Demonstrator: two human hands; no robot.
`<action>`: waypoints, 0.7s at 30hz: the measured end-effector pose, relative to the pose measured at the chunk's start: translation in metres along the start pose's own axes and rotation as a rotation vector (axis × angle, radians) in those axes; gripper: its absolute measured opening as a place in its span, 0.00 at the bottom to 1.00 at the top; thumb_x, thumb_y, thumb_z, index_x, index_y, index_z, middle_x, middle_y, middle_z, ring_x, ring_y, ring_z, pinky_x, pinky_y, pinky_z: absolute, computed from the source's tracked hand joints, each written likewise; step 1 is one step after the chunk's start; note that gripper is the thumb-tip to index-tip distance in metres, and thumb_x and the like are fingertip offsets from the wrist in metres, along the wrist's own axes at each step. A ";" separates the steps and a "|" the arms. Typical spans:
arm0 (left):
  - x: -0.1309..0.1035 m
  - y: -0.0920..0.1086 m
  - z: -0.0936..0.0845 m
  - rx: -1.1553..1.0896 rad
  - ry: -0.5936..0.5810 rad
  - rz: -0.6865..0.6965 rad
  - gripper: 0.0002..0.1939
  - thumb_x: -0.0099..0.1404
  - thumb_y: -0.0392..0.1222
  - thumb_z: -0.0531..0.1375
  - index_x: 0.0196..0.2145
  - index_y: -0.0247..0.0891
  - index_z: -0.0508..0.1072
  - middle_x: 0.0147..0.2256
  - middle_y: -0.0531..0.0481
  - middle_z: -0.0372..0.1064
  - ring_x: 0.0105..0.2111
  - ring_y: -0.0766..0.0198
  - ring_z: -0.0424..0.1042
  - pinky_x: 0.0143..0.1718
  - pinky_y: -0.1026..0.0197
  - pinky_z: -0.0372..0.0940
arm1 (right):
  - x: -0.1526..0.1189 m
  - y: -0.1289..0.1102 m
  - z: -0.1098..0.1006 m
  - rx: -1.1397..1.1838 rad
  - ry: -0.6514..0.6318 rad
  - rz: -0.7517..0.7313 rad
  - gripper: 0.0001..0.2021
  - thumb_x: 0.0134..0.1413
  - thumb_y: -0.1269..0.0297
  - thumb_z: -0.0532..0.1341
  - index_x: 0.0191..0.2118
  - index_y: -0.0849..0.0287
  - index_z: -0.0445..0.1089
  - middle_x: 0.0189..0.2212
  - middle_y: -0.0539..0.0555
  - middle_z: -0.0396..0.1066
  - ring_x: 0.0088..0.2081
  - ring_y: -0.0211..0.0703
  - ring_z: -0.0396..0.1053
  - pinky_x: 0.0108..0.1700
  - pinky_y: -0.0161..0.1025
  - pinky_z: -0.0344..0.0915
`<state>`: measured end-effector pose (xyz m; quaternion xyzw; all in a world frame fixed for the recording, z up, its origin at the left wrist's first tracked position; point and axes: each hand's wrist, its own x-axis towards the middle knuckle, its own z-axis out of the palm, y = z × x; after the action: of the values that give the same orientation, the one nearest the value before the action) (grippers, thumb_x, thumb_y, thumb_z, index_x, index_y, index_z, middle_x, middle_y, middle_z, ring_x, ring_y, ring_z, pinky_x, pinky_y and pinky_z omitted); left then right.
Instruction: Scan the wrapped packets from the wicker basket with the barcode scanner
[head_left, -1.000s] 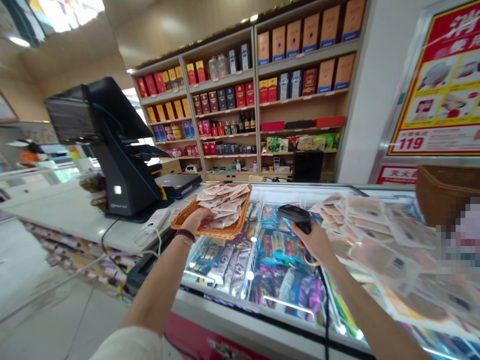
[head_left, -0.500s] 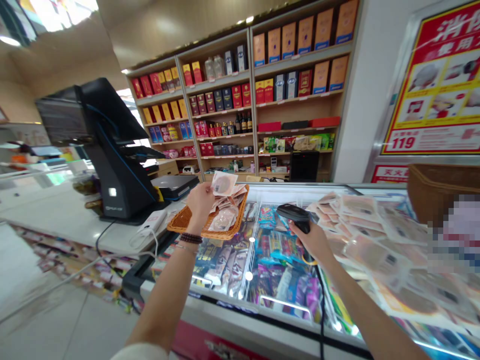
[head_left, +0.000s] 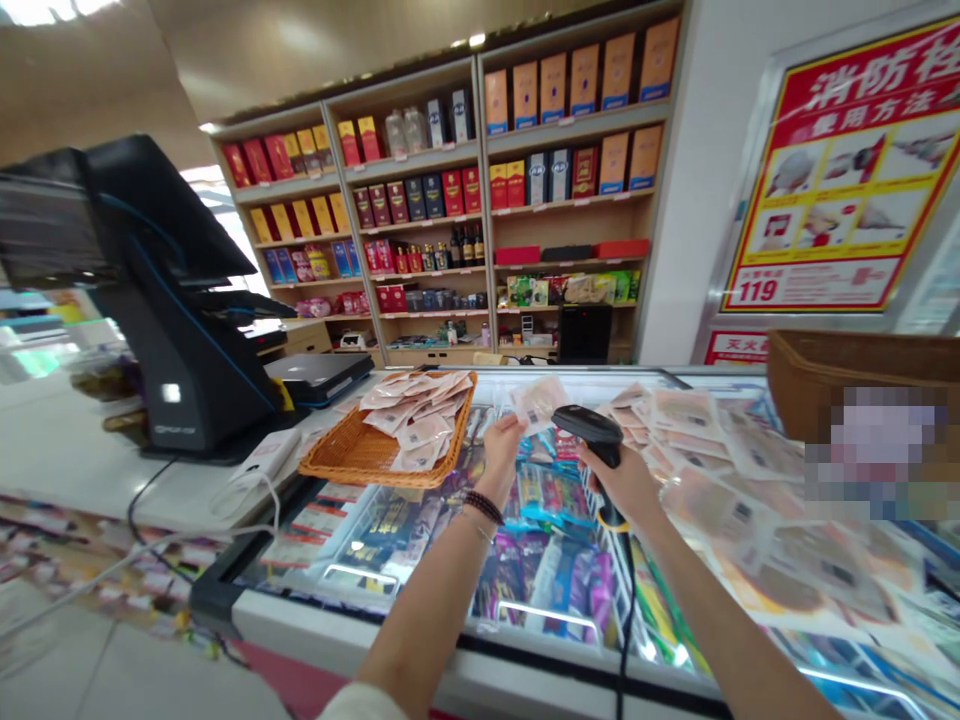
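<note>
My left hand point(head_left: 504, 447) pinches a flat clear packet point(head_left: 538, 402) by its edge, over the glass top of the chest freezer. Close to the packet's right side is a black handheld barcode scanner point(head_left: 589, 428), its head pointing left. My right hand point(head_left: 619, 480) is wrapped round the scanner's handle, and a cable hangs from it. Left of my left hand, an orange wicker basket point(head_left: 330, 455) holds several similar packets point(head_left: 424, 425). A wide spread of more packets point(head_left: 720, 470) lies on the glass to the right of my right hand.
A black checkout terminal point(head_left: 180, 310) stands on the white counter point(head_left: 45, 440) at left, near a scale point(head_left: 322, 375). A brown basket point(head_left: 877, 360) sits at the right. Bagged goods point(head_left: 551, 495) show under the glass. Stocked shelves point(head_left: 420, 225) line the back.
My left hand has moved right, from above the wicker basket to beside the scanner, carrying a packet. My right hand still grips the scanner. The view has turned slightly right.
</note>
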<state>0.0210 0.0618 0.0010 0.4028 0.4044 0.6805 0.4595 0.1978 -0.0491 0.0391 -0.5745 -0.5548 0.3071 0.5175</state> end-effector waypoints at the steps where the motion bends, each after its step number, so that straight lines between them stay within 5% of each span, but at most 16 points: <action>1: -0.002 -0.007 0.003 -0.016 0.020 -0.019 0.11 0.47 0.37 0.73 0.30 0.34 0.81 0.29 0.44 0.79 0.32 0.59 0.77 0.38 0.59 0.70 | 0.000 0.000 -0.002 -0.036 -0.001 0.000 0.17 0.53 0.47 0.64 0.26 0.55 0.70 0.15 0.52 0.70 0.17 0.45 0.70 0.25 0.39 0.65; 9: -0.006 -0.019 -0.002 -0.027 0.042 -0.078 0.14 0.52 0.40 0.72 0.36 0.34 0.79 0.33 0.44 0.80 0.34 0.60 0.78 0.39 0.60 0.71 | -0.003 -0.006 -0.003 -0.466 -0.001 0.010 0.14 0.59 0.52 0.62 0.27 0.55 0.70 0.14 0.52 0.71 0.21 0.47 0.74 0.27 0.37 0.60; 21: -0.008 -0.020 -0.003 -0.065 0.059 -0.076 0.14 0.54 0.40 0.72 0.37 0.35 0.78 0.37 0.41 0.81 0.41 0.54 0.80 0.44 0.56 0.73 | -0.003 -0.003 -0.001 -0.515 -0.046 -0.018 0.15 0.59 0.51 0.62 0.26 0.55 0.70 0.13 0.51 0.70 0.20 0.47 0.73 0.27 0.37 0.60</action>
<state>0.0265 0.0591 -0.0202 0.3516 0.4107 0.6868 0.4857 0.1973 -0.0527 0.0412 -0.6750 -0.6316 0.1641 0.3442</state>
